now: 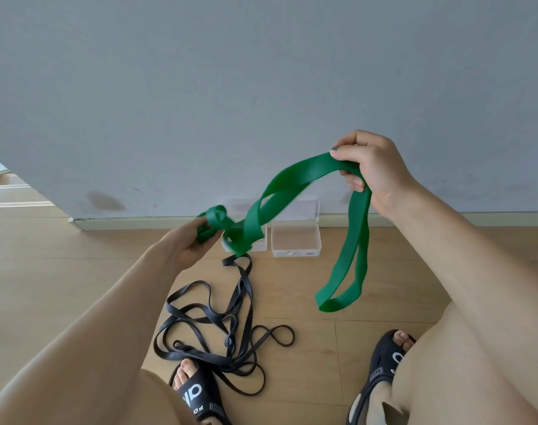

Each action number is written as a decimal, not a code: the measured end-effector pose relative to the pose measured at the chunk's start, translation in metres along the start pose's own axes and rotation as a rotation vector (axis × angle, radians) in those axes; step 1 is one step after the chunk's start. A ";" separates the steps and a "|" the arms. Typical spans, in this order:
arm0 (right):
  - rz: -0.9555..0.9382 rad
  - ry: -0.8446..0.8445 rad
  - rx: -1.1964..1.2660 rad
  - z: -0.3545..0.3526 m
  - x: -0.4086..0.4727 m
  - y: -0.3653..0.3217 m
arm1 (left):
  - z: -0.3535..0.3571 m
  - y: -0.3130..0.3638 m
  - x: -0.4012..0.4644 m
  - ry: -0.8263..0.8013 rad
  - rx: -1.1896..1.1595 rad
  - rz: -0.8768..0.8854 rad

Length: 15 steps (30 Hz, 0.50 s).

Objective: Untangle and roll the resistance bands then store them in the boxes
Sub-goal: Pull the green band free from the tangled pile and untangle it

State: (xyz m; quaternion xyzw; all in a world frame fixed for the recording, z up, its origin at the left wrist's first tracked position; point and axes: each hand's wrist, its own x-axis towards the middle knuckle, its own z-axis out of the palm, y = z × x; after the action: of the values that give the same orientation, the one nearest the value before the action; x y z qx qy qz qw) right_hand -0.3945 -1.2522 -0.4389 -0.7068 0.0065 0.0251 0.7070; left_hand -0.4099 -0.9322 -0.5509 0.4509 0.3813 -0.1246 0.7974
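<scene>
Green band (298, 174) is off the floor, strung between my hands. Right hand (373, 167) is up high, fingers and thumb pinching a flat stretch of it; the free loop hangs from that hand down past my right knee. Left hand (188, 245) is low, fingers curled around the knotted end, where the band wraps over itself in a small coil. Motion blur there, so I can't tell how many turns are in the knot.

Black bands (221, 326) are in a tangled heap on the wood floor (369, 283) between my feet, one strand under my left sandal (200, 397). Two clear boxes (295, 240) sit open against the wall (261, 87), behind the green band. The right one is empty; the left one is mostly hidden.

Risks from here:
- Pulling my hands apart would likely cinch the knot rather than free it. Needs slack fed in.
- The dangling loop could snag the black heap if I lower the right hand.
- Rubber under tension slips and snaps back if the pinch goes.
- Foot on the black strand will fight me later.
</scene>
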 end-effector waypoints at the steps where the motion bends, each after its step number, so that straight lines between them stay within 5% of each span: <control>1: 0.010 -0.005 -0.023 0.000 0.000 0.001 | 0.005 0.002 -0.004 -0.059 -0.035 0.008; 5: 0.020 -0.057 -0.131 -0.001 0.000 0.006 | 0.015 0.009 -0.012 -0.181 -0.042 0.022; 15: 0.037 -0.082 -0.209 -0.004 -0.001 0.007 | 0.010 0.011 -0.012 -0.169 0.044 0.085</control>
State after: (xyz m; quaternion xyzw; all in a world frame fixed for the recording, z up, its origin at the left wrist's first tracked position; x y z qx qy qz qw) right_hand -0.3954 -1.2560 -0.4456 -0.7749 -0.0123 0.0677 0.6283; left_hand -0.4073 -0.9355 -0.5319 0.4720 0.2903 -0.1367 0.8211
